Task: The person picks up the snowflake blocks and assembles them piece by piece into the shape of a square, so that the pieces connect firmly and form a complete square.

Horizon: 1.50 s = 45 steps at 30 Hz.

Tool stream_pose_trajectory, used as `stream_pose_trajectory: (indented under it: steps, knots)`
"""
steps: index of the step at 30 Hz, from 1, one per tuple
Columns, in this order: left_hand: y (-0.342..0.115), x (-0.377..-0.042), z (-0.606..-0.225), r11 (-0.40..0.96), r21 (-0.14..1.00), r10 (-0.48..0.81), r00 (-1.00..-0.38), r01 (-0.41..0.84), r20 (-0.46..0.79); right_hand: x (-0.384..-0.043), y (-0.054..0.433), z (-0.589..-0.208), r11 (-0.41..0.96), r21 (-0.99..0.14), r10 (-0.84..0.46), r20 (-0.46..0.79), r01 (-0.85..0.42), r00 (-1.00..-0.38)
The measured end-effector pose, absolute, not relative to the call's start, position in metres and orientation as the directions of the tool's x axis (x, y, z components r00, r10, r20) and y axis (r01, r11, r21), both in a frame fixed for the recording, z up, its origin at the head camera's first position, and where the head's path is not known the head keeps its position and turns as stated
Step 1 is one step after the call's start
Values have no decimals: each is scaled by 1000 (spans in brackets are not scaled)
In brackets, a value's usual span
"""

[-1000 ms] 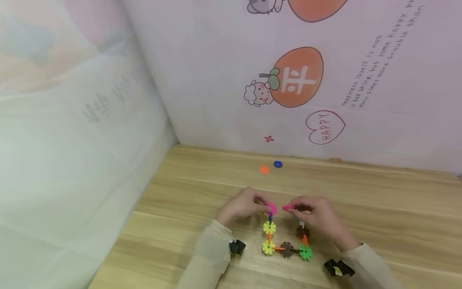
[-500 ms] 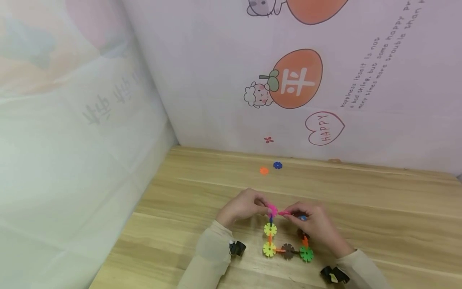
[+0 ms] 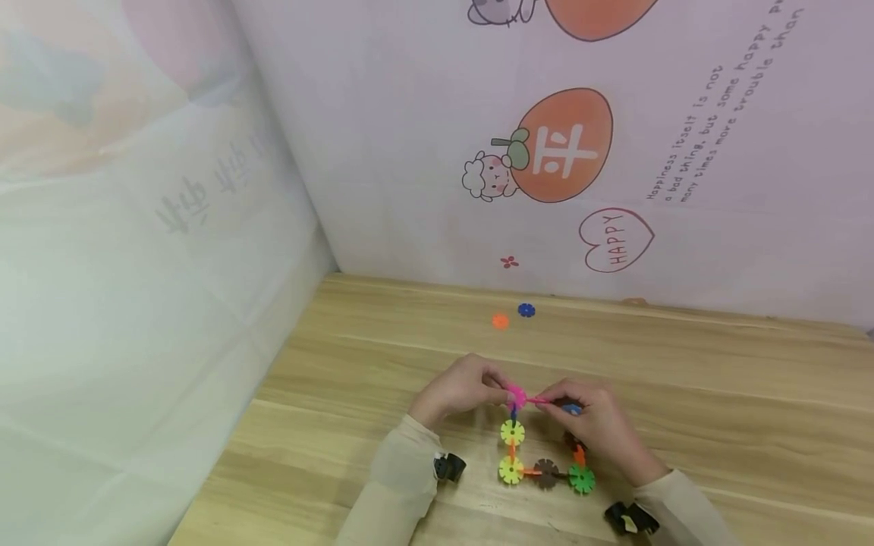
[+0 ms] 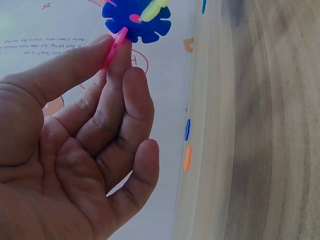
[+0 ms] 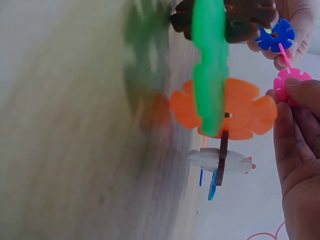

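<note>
My left hand [image 3: 467, 385] pinches a pink notched disc [image 3: 518, 396] between thumb and index finger. That disc ends a chain of interlocking plastic discs; a blue disc [image 4: 120, 22] joins it. Thumb and fingers of my right hand [image 3: 597, 417] pinch a second pink disc [image 5: 287, 82], whose edge meets the first; whether their slots interlock I cannot tell. The chain runs through yellow discs [image 3: 510, 470], a brown disc [image 3: 546, 473] and a green disc [image 3: 582, 479], then up past orange [image 5: 245, 110] and white [image 5: 217, 160] discs. A light-blue disc [image 3: 572, 409] is partly hidden behind my right fingers.
A loose orange disc [image 3: 501, 321] and a loose blue disc [image 3: 526, 310] lie farther back on the wooden table [image 3: 382, 334]. A printed pale sheet [image 3: 410, 152] stands along the back edge, and another whitish sheet [image 3: 205, 303] closes the left side.
My right hand has moved left and slightly down, bringing its pink disc from a gap against the one in my left hand. The left hand has stayed nearly still.
</note>
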State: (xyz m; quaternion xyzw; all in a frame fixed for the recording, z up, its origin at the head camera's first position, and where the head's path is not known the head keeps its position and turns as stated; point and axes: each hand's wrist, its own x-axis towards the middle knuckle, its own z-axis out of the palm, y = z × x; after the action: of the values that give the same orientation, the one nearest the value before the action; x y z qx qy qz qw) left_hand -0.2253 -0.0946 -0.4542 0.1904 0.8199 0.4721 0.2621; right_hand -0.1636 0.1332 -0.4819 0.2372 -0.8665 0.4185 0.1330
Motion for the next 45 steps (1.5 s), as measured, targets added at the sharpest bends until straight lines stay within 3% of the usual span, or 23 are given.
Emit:
stream_pose_trajectory:
  steps: [9, 25, 35, 45]
  knots:
    - [-96, -226, -453, 488, 870, 558, -791, 69, -250, -166, 133, -484, 513, -653, -307, 467, -557, -829]
    - [-93, -225, -453, 482, 875, 554, -789, 46, -264, -163, 131, -484, 502, -688, -287, 439, -525, -851]
    - [-93, -225, -452, 462, 887, 531, -807, 19, -259, -167, 130, -484, 455, -636, -335, 527, -624, -781]
    - [-95, -227, -453, 460, 888, 535, -799, 3, -275, -169, 125, -480, 449, -620, -361, 533, -644, -765]
